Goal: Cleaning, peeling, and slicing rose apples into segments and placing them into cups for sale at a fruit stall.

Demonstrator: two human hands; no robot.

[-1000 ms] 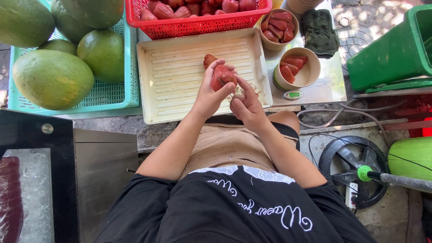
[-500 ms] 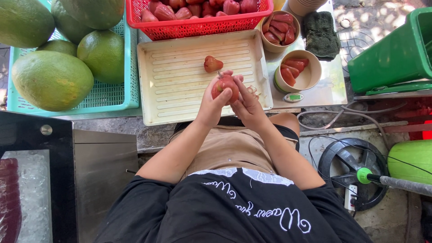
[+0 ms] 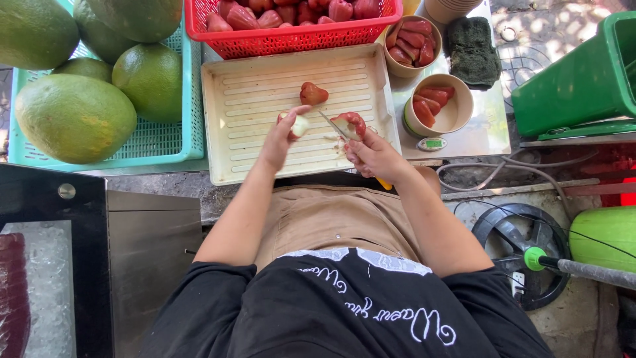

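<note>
A teal basket (image 3: 169,142) at the far left of the bench (image 3: 477,132) holds several big green pomelos (image 3: 74,116). Beside it lies a cream ridged tray (image 3: 252,99), with a red basket (image 3: 291,38) of rose apples just beyond it. Two round paper cups (image 3: 457,109) of cut red slices stand to the right of the tray, near a dark green cloth (image 3: 472,50). Over the tray, the left hand (image 3: 281,139) is closed around a pale cut piece of fruit (image 3: 299,124). The right hand (image 3: 374,156) grips a small knife (image 3: 331,124), blade pointing left, and seems also to pinch another red-skinned piece (image 3: 351,124), though that grip is partly hidden. One fruit half (image 3: 313,93) rests alone on the tray.
</note>
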